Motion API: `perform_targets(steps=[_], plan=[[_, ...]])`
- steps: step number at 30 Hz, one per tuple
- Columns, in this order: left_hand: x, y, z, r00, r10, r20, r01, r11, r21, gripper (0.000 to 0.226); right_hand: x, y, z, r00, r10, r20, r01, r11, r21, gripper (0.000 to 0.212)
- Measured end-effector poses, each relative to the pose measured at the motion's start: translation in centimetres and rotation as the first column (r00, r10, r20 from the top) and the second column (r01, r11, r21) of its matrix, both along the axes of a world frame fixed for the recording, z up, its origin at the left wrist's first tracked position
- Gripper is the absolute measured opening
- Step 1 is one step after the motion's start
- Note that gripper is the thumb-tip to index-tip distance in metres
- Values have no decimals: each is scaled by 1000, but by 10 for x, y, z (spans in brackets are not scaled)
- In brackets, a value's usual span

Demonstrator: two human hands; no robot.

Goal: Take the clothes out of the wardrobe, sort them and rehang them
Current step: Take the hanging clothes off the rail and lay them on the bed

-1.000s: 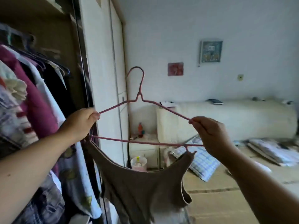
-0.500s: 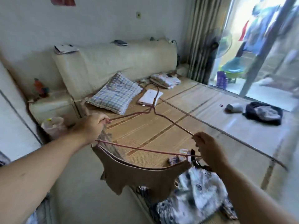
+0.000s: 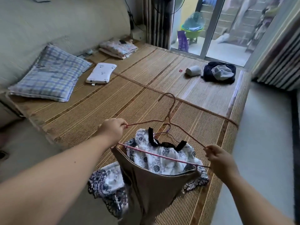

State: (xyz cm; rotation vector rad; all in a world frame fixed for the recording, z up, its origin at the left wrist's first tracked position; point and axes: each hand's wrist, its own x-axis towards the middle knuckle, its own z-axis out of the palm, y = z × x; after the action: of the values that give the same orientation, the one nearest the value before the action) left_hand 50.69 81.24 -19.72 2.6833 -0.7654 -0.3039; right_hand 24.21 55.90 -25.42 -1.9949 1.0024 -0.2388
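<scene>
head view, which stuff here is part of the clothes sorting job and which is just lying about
In the job: pink hanger, held at its ends by the left hand and right hand; brown top hanging from it; patterned garment on the mat below.

Lying about: checked pillow, small white pillow, folded bedding, white cylinder, red ring.

The hanger [image 3: 162,154] spans from the left hand [image 3: 112,129] to the right hand [image 3: 218,157], a top [image 3: 152,189] hanging from its lower bar; beneath, a dress [image 3: 172,161] lies on the mat [image 3: 100,111] near its front edge; a pillow [image 3: 50,80] lies far left, a small pillow [image 3: 101,73] just right of it, folded blankets [image 3: 118,48] behind; a heap of clothes [image 3: 219,73] lies far right
</scene>
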Motion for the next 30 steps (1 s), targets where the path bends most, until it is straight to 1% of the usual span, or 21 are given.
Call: perform_targets(steps=[3, 8, 11, 13, 15, 16, 18, 19, 21, 24, 26, 28, 30], plan=[[11, -44, -48, 995, 92, -39, -89, 993, 74, 24, 19, -33, -38, 996, -16, -87, 18, 1000, 20, 20], [37, -90, -127, 982, 144, -124, -119, 975, 185, 25, 55, -73, -106, 968, -9, -253, 25, 998, 60, 19], [52, -104, -165, 967, 197, -160, -152, 955, 256, 24, 76, -87, -140, 945, 7, -327, 34, 992, 119, 21], [64, -112, -183, 962, 221, -159, -173, 947, 270, 22, 89, -94, -158, 936, 8, -351, 40, 991, 129, 21], [73, -120, -191, 958, 231, -171, -192, 957, 220, 22, 99, -98, -166, 930, 21, -368, 34, 989, 142, 19], [75, -122, -194, 952, 237, -194, -204, 963, 176, 29, 104, -100, -169, 927, 27, -373, 32, 988, 150, 24], [76, -125, -194, 946, 229, -228, -209, 972, 108, 49, 111, -102, -168, 916, 49, -399, 14, 988, 155, 51], [75, -125, -191, 950, 210, -230, -192, 976, 101, 56, 113, -100, -165, 912, 65, -405, 0, 987, 160, 62], [68, -118, -183, 956, 180, -230, -155, 980, 123, 61, 122, -93, -154, 911, 110, -397, -37, 981, 188, 74], [55, -95, -160, 946, 188, -265, -162, 980, 116, 59, 147, -66, -130, 907, 246, -341, -181, 961, 210, 79], [48, -71, -138, 936, 203, -287, -186, 979, 84, 58, 172, -38, -107, 871, 373, -321, -345, 928, 141, 77], [43, -41, -106, 944, 210, -255, -203, 978, 53, 58, 202, 0, -73, 811, 510, -286, -523, 851, 36, 72], [42, -9, -73, 954, 223, -202, -219, 975, 41, 57, 229, 43, -33, 714, 658, -238, -686, 725, -52, 68]])
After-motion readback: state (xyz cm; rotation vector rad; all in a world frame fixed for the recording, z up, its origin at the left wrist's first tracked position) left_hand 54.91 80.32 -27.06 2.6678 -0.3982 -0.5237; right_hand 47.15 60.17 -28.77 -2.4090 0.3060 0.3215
